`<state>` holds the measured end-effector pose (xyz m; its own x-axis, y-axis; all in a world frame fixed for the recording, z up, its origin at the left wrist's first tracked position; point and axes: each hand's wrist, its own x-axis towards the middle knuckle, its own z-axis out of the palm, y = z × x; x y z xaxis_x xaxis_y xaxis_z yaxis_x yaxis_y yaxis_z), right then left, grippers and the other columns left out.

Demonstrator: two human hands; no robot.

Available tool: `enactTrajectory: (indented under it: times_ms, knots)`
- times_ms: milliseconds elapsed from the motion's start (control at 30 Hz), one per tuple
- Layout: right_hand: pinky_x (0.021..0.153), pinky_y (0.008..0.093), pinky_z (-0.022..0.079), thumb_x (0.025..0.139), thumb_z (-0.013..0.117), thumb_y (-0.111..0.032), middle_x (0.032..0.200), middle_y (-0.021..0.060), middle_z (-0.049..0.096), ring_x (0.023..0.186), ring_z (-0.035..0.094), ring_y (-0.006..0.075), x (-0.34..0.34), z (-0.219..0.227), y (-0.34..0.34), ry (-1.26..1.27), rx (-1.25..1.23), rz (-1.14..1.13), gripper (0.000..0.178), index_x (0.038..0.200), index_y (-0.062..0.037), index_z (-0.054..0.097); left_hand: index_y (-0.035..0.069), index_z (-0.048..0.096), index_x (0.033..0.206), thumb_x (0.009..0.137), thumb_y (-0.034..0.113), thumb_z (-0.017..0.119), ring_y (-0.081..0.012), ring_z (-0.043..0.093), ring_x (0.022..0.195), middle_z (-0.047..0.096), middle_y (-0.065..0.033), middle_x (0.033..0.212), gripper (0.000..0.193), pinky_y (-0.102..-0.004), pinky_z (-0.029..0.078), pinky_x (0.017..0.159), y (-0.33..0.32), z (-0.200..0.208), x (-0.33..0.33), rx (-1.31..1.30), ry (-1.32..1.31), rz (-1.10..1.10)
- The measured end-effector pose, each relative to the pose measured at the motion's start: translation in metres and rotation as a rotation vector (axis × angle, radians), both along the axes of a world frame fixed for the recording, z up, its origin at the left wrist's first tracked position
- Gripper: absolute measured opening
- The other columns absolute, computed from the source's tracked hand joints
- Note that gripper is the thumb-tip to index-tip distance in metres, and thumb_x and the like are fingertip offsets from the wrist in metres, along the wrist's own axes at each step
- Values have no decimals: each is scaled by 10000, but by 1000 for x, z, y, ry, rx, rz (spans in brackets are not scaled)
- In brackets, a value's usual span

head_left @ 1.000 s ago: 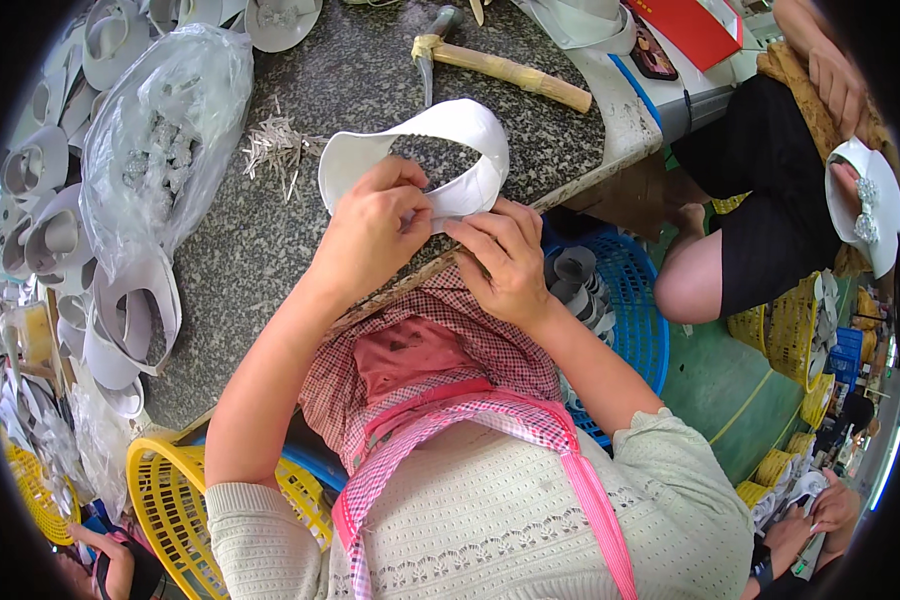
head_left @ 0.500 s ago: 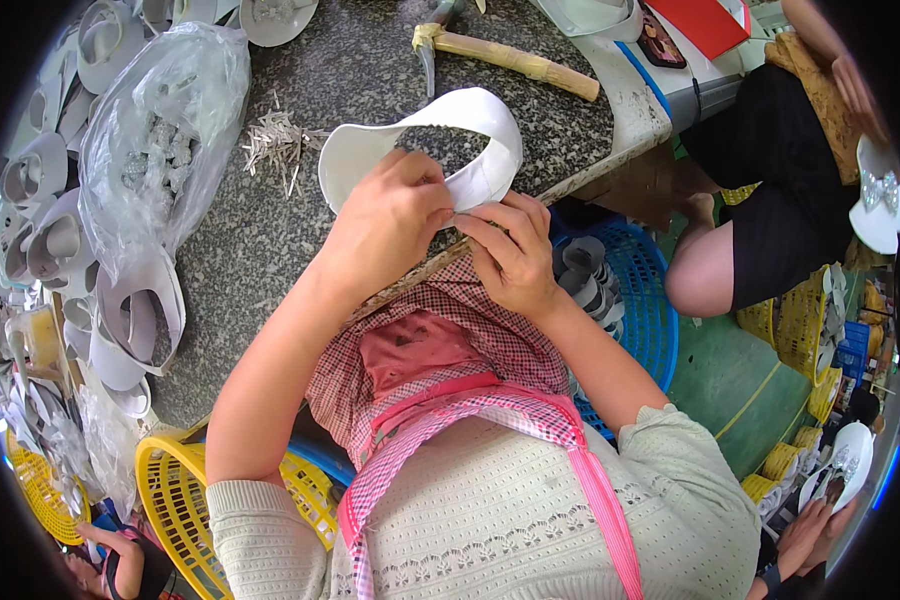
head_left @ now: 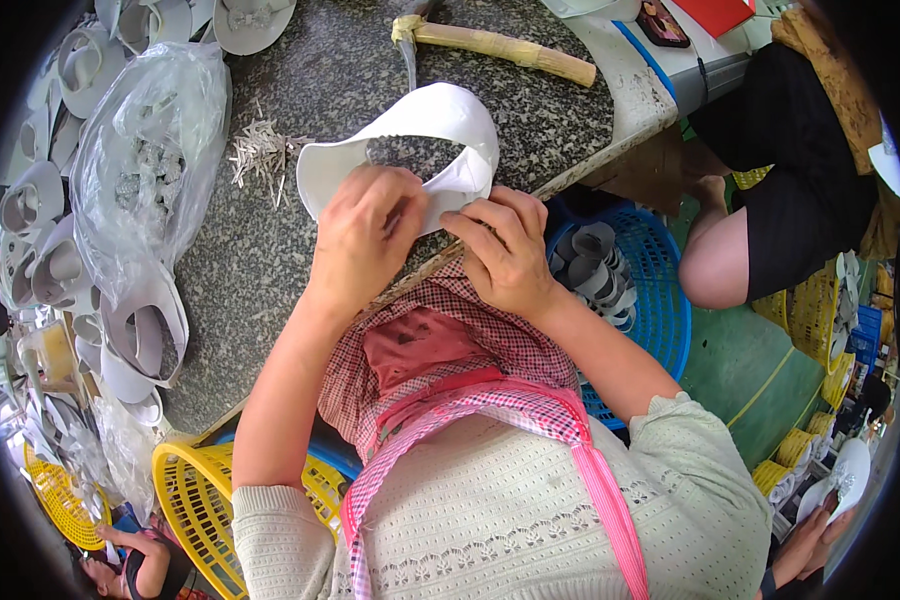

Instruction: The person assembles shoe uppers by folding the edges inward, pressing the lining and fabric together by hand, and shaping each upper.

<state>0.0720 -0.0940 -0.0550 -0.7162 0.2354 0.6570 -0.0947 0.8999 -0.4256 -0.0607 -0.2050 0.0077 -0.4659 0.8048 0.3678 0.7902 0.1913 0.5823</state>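
Note:
A white shoe upper (head_left: 445,112), bent into a loop, rests at the front edge of the speckled stone worktop. My right hand (head_left: 505,245) pinches its near right edge between thumb and fingers. Over the near left part of the upper is my left hand (head_left: 365,235), fingers curled inward and thumb bent toward them. Whatever lies between those left fingertips is hidden. Just left of the upper is a small heap of thin pale strips (head_left: 260,155). Beyond it lies a hammer (head_left: 505,50) with a pale wooden handle.
A clear plastic bag (head_left: 150,150) of sparkly ornaments lies on the left, beside many stacked uppers (head_left: 60,265). A blue basket (head_left: 660,290) of uppers stands below the worktop on the right, a yellow basket (head_left: 185,510) at lower left. Another person's bare knee (head_left: 715,265) is to the right.
My left hand has drawn back leftward, away from my right hand, which still pinches the upper. The whole view has shifted slightly.

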Motion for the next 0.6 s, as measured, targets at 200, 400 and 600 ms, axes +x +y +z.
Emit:
enactTrajectory:
  times_ms: [200,400,600]
  knots:
    - [843,363,319,651,582,-84,998,8,514,991,455,230,0,8,3,-48,16,5,352,1001,-109,602,21,598,857,678,53,663,-256,554,768,583,-91,818,194,-343,461,666,1,-5,-1,45,117,-78]
    - [805,355,316,637,597,-136,995,-3,508,979,441,229,-4,16,5,-126,74,-24,383,1020,-116,601,50,609,836,690,2,622,-243,566,727,594,-74,788,154,-337,464,636,6,-10,4,56,278,-15]
    - [788,363,304,613,609,-156,970,-16,509,953,430,224,-4,13,9,-125,136,-13,410,1022,-118,610,54,605,799,711,-20,594,-242,575,671,594,-70,731,115,-326,451,585,12,-10,5,5,209,165]
